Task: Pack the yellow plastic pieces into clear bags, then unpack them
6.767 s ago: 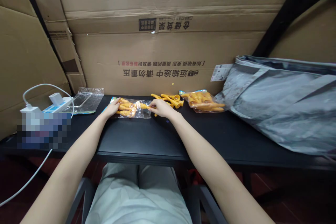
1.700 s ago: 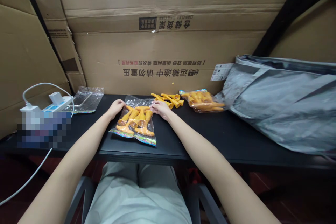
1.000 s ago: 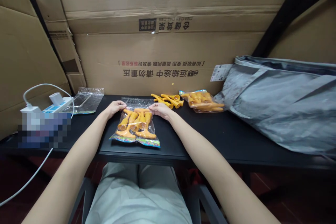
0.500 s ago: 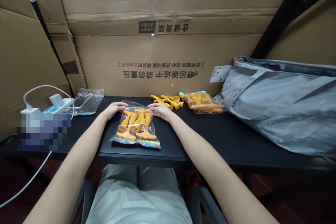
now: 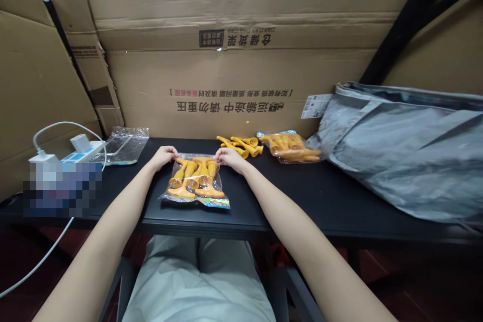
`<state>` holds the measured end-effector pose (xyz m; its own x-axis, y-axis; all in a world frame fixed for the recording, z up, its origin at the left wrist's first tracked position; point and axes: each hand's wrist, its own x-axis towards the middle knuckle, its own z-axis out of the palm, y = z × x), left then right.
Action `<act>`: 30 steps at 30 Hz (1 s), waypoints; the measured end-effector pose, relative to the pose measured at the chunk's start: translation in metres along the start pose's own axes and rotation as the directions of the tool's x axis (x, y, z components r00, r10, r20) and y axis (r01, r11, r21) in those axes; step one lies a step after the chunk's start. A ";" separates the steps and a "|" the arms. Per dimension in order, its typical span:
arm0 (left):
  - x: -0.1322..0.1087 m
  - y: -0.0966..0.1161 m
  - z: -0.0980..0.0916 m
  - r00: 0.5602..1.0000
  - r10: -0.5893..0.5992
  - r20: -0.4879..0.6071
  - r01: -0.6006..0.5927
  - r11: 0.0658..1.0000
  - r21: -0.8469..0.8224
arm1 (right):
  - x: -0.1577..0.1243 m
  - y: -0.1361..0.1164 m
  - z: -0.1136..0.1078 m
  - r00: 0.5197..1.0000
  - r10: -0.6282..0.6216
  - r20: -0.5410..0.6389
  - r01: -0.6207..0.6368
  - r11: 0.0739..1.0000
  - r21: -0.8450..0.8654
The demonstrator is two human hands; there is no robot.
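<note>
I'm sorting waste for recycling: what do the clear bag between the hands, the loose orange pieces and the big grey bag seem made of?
Clear bag: thin, glossy plastic film, see-through with glare.
Orange pieces: probably moulded plastic, smooth, with even colour and highlights.
Grey bag: perhaps coated fabric or plastic sheet; its creases and dull sheen leave it open.

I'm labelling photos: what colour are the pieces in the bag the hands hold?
The pieces are yellow-orange, best seen in the head view, the only one.
</note>
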<state>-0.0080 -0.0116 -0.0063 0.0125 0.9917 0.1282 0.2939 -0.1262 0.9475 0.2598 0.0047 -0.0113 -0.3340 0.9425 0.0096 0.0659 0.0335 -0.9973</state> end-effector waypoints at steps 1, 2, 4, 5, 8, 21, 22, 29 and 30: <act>-0.001 0.001 0.000 1.000 0.021 -0.002 -0.021 0.999 0.046 | 0.000 0.000 0.000 1.000 -0.009 0.006 0.009 1.000 -0.019; -0.001 0.001 0.001 0.999 0.052 -0.009 -0.051 0.993 0.107 | 0.000 0.000 0.000 1.000 -0.019 0.011 0.019 0.999 -0.040; -0.003 0.001 0.002 0.987 0.159 -0.019 -0.148 0.953 0.264 | 0.000 0.000 0.001 0.999 -0.046 0.018 0.047 0.995 -0.089; -0.003 0.001 0.002 0.974 0.226 -0.015 -0.207 0.915 0.347 | 0.000 0.000 0.001 0.998 -0.062 0.024 0.064 0.991 -0.115; -0.003 0.000 0.002 0.921 0.388 0.030 -0.344 0.776 0.529 | -0.001 -0.002 0.002 0.994 -0.103 0.039 0.108 0.979 -0.175; -0.021 0.018 0.011 0.837 0.535 0.117 -0.440 0.531 0.724 | -0.008 -0.007 0.004 0.980 -0.194 0.039 0.191 0.872 -0.450; -0.022 0.020 0.013 0.833 0.540 0.120 -0.443 0.522 0.729 | -0.008 -0.007 0.005 0.974 -0.226 0.015 0.209 0.872 -0.442; -0.025 0.025 0.022 0.810 0.565 0.158 -0.476 0.476 0.740 | -0.013 -0.020 0.002 0.982 -0.187 0.005 0.181 0.948 -0.261; -0.026 0.025 0.023 0.807 0.566 0.168 -0.483 0.470 0.738 | -0.012 -0.022 0.000 0.980 -0.197 -0.036 0.183 0.956 -0.230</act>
<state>0.0210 -0.0398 0.0074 0.3370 0.7335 0.5903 0.8379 -0.5195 0.1672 0.2627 -0.0072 0.0105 -0.3066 0.9288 0.2081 0.2177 0.2812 -0.9346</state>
